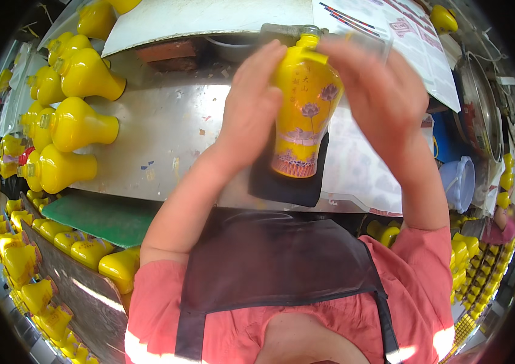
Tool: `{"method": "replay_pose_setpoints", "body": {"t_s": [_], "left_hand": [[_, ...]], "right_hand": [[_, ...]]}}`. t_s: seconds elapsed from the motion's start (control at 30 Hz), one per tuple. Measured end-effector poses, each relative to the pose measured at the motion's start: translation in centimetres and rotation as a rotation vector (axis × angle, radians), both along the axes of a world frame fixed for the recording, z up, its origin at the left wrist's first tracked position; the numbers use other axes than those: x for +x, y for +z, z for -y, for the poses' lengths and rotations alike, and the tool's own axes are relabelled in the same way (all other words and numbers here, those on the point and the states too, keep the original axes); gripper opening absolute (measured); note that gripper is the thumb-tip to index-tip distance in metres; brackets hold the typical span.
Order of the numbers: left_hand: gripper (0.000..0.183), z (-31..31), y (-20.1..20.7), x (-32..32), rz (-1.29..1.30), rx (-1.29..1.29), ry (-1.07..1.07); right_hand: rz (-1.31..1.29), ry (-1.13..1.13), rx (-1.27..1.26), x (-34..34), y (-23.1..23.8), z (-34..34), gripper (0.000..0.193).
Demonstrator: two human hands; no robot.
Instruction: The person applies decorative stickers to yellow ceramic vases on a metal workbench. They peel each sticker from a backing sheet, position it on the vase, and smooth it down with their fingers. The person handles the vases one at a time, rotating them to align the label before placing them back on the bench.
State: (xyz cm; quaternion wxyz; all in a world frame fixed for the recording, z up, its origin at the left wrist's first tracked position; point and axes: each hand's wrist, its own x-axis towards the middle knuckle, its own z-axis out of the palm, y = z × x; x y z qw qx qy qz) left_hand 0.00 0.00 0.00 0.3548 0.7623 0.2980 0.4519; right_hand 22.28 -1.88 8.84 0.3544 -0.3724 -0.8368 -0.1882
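Head view: your two hands frame one yellow bottle [304, 106] at the work table [166, 139], in the middle of the scene.
Bottle position: base toward the near edge, glass neck [311, 30] toward the far side; from this angle you cannot tell whether it stands upright or leans.
Bottle surface: glossy, with purple flowers facing you and a small yellow flap [313, 56] jutting out just below the neck.
Black pad [284, 195]: lies beneath the bottle and shows past its base on the near side.
Left hand [254, 97]: beside the bottle's left flank, fingers straight and close together, pointing far; how firmly it presses, if at all, cannot be told.
Right hand [381, 88]: to the right of the neck, fingers extended and blurred; contact with the bottle, or any pinch on the flap, cannot be told.
Tipping hazard: the body narrows toward the base, so an uneven push at the broad shoulder could tip the bottle or slide it with the pad.
Flap hazard: if the flap is thin, a hurried sideways pull could crease or tear it.
Decoration hazard: if the flowers are freshly applied, rubbing fingertips could smear or lift them.
Scrap hazard: loose scraps [148, 173] to the left could cling to the bottle if it is damp and touches them.
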Motion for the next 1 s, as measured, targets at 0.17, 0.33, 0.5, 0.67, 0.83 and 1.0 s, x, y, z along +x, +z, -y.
{"method": "replay_pose_setpoints", "body": {"t_s": [0.17,0.33,0.5,0.67,0.83,1.0], "left_hand": [[0.062,0.6,0.0,1.2,0.202,-0.295,-0.046],[0.077,1.1,-0.1,2.8,0.178,-0.371,-0.023],[0.074,1.6,-0.1,2.4,0.475,-0.619,-0.185],[0.080,1.8,-0.8,2.3,0.277,-0.381,-0.061],[0.085,1.5,-1.3,2.2,0.076,-0.225,0.014],[0.087,2.4,-0.3,1.9,-0.176,0.041,0.168]], "right_hand": [[0.157,0.368,-0.269,-1.6,-1.5,5.7,0.031],[-0.377,0.003,-0.699,0.3,-1.3,7.4,0.017],[-0.826,-0.259,-0.983,-0.2,-2.8,6.4,0.044],[-0.644,-0.320,-0.917,-1.1,-5.0,6.0,0.081],[-0.902,-0.115,-0.869,-0.8,-7.5,4.2,0.077],[-0.790,-0.205,-0.938,-0.4,-6.8,5.6,0.085]]}}
